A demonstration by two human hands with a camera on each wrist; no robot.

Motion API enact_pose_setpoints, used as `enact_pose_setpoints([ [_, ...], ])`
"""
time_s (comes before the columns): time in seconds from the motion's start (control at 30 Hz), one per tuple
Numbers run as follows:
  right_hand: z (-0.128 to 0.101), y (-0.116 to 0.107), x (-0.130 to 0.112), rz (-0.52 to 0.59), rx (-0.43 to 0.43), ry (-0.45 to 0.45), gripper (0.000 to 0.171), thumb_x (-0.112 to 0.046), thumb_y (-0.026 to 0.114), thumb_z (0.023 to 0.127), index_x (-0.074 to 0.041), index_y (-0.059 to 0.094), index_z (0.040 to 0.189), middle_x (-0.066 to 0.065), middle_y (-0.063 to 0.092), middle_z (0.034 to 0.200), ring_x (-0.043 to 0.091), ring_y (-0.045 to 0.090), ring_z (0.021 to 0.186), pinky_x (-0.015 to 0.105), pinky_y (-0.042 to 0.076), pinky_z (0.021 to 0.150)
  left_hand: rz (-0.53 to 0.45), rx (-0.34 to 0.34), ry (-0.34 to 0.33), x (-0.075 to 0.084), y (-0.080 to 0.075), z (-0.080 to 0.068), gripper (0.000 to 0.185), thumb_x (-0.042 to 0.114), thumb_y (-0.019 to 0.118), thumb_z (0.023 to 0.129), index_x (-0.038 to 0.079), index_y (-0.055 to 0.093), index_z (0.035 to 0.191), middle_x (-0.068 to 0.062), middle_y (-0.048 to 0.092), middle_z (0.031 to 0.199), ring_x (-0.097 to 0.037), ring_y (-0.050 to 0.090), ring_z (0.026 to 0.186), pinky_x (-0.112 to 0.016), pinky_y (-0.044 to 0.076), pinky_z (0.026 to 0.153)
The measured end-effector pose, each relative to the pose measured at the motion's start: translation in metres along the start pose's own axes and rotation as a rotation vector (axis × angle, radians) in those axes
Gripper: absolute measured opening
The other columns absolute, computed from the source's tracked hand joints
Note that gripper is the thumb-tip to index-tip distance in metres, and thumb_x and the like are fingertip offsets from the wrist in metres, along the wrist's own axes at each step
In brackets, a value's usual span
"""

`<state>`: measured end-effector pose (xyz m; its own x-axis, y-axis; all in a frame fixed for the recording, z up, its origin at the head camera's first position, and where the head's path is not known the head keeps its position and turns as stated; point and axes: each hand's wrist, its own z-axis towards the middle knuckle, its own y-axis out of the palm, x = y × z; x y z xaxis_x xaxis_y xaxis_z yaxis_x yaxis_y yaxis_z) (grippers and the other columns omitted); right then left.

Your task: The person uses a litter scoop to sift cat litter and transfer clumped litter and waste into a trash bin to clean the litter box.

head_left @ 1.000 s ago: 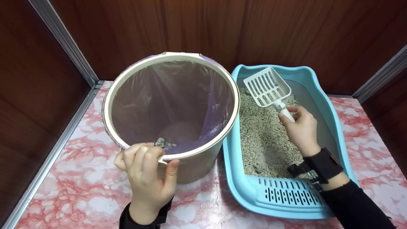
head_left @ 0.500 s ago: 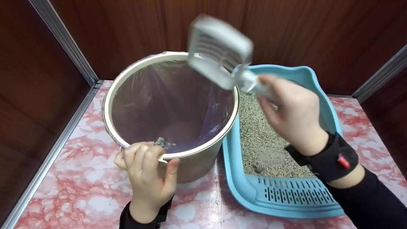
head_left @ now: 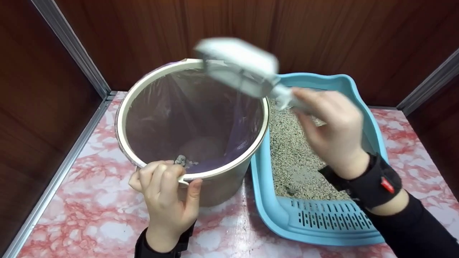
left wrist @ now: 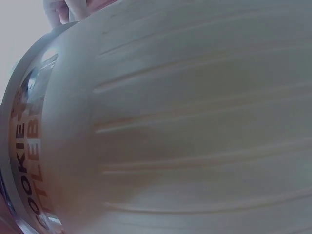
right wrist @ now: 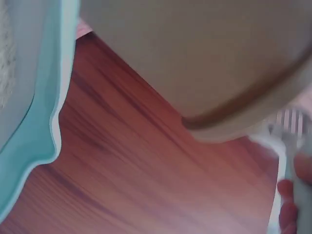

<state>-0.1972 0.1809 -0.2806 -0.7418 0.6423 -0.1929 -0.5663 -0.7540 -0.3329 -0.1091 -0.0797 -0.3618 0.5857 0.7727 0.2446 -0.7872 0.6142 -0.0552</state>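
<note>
My right hand (head_left: 333,129) grips the handle of a white slotted litter scoop (head_left: 240,64), blurred and tilted over the back right rim of a round trash bin (head_left: 222,190). A thin purple bag (head_left: 233,136) lines the bin, and a few grey litter clumps (head_left: 181,160) lie at its bottom. At the bin's near rim my left hand (head_left: 165,190) holds on, fingers curled over the edge and thumb outside. The left wrist view shows the bin's ribbed side (left wrist: 195,117). To the right sits a blue litter box (head_left: 263,200) with grainy litter (head_left: 297,154).
The bin and litter box stand side by side on a red and white marbled surface (head_left: 96,200). Brown wood-look panels (head_left: 229,28) rise behind and at both sides, with metal strips (head_left: 71,46) along the corners.
The scoop went from above the litter box up and left over the bin, then tipped over with its head turned downward. My left hand stays on the rim.
</note>
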Motion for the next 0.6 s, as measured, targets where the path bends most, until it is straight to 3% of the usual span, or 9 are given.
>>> enact_pose_setpoints([
  [0.1, 0.002, -0.015, 0.016, 0.053, 0.003, 0.354, 0.027, -0.005, 0.078, 0.081, -0.005, 0.075, 0.108, -0.001, 0.075, 0.084, 0.011, 0.063, 0.071, 0.017, 0.045, 0.076, 0.001, 0.005, 0.003, 0.000, 0.000, 0.000, 0.050, 0.046, 0.052, 0.100, 0.002, 0.053, 0.076, -0.007, 0.048, 0.066, -0.030, 0.044, 0.081, -0.043, 0.018, 0.085],
  [0.2, 0.000, -0.027, 0.039, 0.074, -0.102, 0.697, 0.034, -0.008, 0.076, 0.084, -0.006, 0.072, 0.118, -0.019, 0.066, 0.078, -0.001, 0.055, 0.067, 0.017, 0.043, 0.070, 0.001, 0.006, 0.002, 0.001, 0.000, 0.000, 0.050, 0.046, 0.052, 0.100, 0.002, 0.053, 0.076, -0.007, 0.048, 0.066, -0.030, 0.044, 0.081, -0.043, 0.018, 0.085],
  [0.27, -0.007, -0.029, 0.058, 0.048, -0.215, 0.842, 0.037, -0.010, 0.075, 0.086, -0.005, 0.068, 0.122, -0.023, 0.061, 0.077, -0.001, 0.055, 0.068, 0.017, 0.045, 0.070, 0.003, 0.005, 0.002, 0.001, 0.000, 0.000, 0.050, 0.046, 0.052, 0.100, 0.002, 0.054, 0.077, -0.008, 0.048, 0.066, -0.030, 0.044, 0.081, -0.043, 0.018, 0.084],
  [0.37, -0.022, -0.026, 0.085, -0.045, -0.436, 0.918, 0.039, -0.014, 0.072, 0.089, 0.001, 0.064, 0.124, -0.007, 0.067, 0.091, 0.000, 0.055, 0.071, 0.016, 0.046, 0.067, 0.005, 0.001, 0.001, 0.001, 0.000, 0.001, 0.049, 0.046, 0.052, 0.100, 0.002, 0.054, 0.077, -0.008, 0.048, 0.066, -0.030, 0.044, 0.081, -0.044, 0.018, 0.084],
  [0.5, -0.036, -0.017, 0.108, -0.195, -0.654, 0.871, 0.036, -0.019, 0.067, 0.089, 0.006, 0.067, 0.115, 0.022, 0.069, 0.099, 0.006, 0.053, 0.063, 0.021, 0.044, 0.056, 0.006, 0.000, 0.005, 0.001, 0.000, 0.001, 0.050, 0.046, 0.052, 0.100, 0.002, 0.054, 0.077, -0.008, 0.048, 0.066, -0.030, 0.044, 0.081, -0.044, 0.018, 0.084],
  [0.6, -0.036, -0.009, 0.117, -0.303, -0.740, 0.851, 0.030, -0.024, 0.067, 0.086, 0.002, 0.073, 0.098, 0.019, 0.070, 0.086, 0.013, 0.051, 0.059, 0.028, 0.040, 0.052, 0.006, -0.002, 0.008, 0.001, 0.000, 0.000, 0.049, 0.046, 0.051, 0.101, 0.002, 0.054, 0.077, -0.008, 0.048, 0.066, -0.030, 0.044, 0.081, -0.043, 0.017, 0.084],
])
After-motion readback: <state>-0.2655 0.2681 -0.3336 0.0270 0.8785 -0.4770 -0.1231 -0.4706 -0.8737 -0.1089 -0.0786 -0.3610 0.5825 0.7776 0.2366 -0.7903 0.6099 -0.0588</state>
